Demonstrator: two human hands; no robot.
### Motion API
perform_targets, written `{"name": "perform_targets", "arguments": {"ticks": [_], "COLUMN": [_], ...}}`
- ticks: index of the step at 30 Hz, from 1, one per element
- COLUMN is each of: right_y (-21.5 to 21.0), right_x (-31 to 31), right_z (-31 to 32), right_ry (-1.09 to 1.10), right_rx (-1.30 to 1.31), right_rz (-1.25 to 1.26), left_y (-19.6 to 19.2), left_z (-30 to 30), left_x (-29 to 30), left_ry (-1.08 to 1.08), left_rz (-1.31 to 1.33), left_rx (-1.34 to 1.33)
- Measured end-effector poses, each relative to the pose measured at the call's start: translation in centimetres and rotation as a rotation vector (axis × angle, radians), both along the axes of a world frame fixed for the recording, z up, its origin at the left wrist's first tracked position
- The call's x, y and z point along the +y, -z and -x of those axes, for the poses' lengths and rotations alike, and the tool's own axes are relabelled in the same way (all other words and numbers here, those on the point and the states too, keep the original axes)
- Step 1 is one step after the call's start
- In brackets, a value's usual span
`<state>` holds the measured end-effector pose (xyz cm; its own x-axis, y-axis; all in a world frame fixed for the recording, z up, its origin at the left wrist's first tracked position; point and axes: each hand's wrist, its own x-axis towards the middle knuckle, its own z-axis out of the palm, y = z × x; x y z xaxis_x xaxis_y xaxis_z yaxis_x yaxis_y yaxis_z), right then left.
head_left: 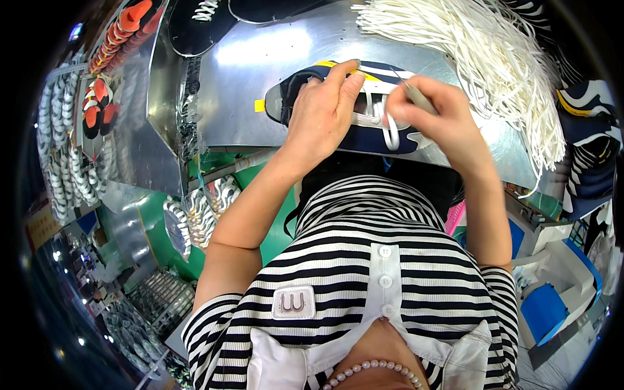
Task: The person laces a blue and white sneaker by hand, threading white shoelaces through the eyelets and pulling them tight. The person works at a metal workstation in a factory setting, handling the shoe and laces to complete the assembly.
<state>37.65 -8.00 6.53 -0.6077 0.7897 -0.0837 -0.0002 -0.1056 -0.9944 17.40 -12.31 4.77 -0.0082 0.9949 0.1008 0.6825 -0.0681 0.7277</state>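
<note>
Both hands [383,117] over half-hidden shoe [292,97] (laces)

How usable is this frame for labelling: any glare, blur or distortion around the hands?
Head view: strong glare on the metal table behind the shoe; fisheye bends the edges, corners go black; left hand and right hand are fairly sharp, the rim soft.

This is a shoe factory floor. A shiny metal workbench [260,84] carries the navy shoe [364,130] being held, a thick bundle of white laces [494,58] lies just right of it, and racks of finished shoes [65,149] stand far left.
</note>
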Motion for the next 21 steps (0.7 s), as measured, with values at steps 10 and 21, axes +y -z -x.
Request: {"name": "perform_targets", "arguments": {"ticks": [10,21], "right_y": [3.4,2.4], "right_x": [1.0,-1.7], "right_z": [2.6,-0.1], "right_ry": [0.299,0.226], "right_rx": [-0.164,-0.289], "right_rz": [-0.083,-0.294], "left_y": [0.6,1.2], "left_z": [-1.4,-1.4], "left_x": [0.0,-0.3], "left_ry": [-0.127,-0.164], "left_rz": [-0.05,-0.068], "left_rx": [0.188,0.146]}}
